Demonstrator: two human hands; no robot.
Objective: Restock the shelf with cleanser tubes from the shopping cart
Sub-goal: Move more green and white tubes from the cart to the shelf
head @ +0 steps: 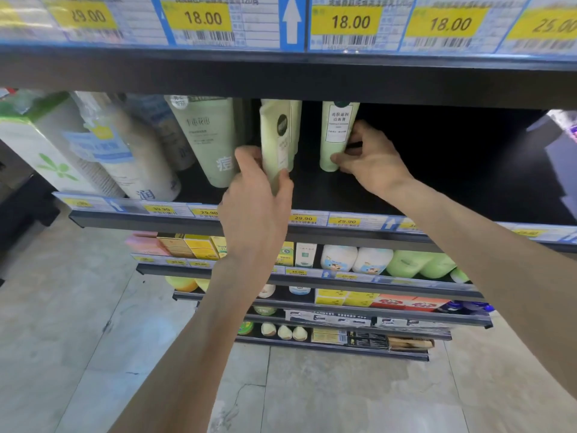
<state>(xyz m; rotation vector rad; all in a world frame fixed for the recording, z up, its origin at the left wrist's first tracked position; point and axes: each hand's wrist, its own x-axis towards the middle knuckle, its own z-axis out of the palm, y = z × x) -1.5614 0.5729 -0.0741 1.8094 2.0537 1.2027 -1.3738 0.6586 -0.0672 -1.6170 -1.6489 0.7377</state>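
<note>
Two pale green cleanser tubes stand upright, cap down, on the dark shelf [315,195]. My left hand [256,198] grips the left tube [276,142] near its lower end, thumb on the right, fingers on the left. Behind that tube stands another just like it. My right hand [371,157] pinches the right tube [335,132] at its base, with the fingers on its right side. A gap of bare shelf separates the two tubes. The shopping cart is out of view.
A larger green tube [209,135] and white bottles [137,157] stand to the left on the same shelf. The shelf's right part [452,170] is dark and bare. Price tags [303,218] line the shelf edge. Lower shelves hold boxes and bottles.
</note>
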